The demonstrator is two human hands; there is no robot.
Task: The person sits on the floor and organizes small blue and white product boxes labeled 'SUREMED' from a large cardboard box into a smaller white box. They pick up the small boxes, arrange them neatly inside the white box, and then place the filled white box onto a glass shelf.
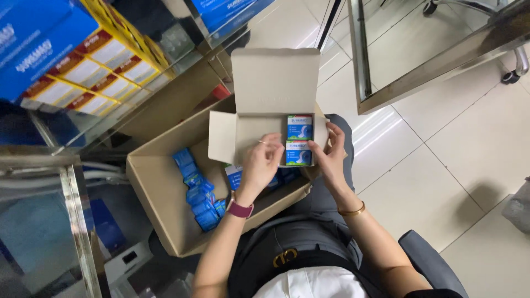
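I sit with a small open cardboard mailer box (259, 129) held over my lap, its lid flipped up. Two small blue and white product boxes (299, 140) stand side by side at the right end inside it. My left hand (262, 163) rests on the mailer's front edge, fingers curled inside near the boxes. My right hand (330, 154) grips the mailer's right side, its fingertips touching the lower blue box. Under the mailer a large brown carton (160, 187) holds several more blue boxes (199, 193).
A glass display shelf (72, 182) with metal framing stands at left, with stacked blue, yellow and red packages (94, 60) above. A metal-framed glass counter (419, 49) is at upper right. My chair's armrest (430, 265) shows at lower right on the tiled floor.
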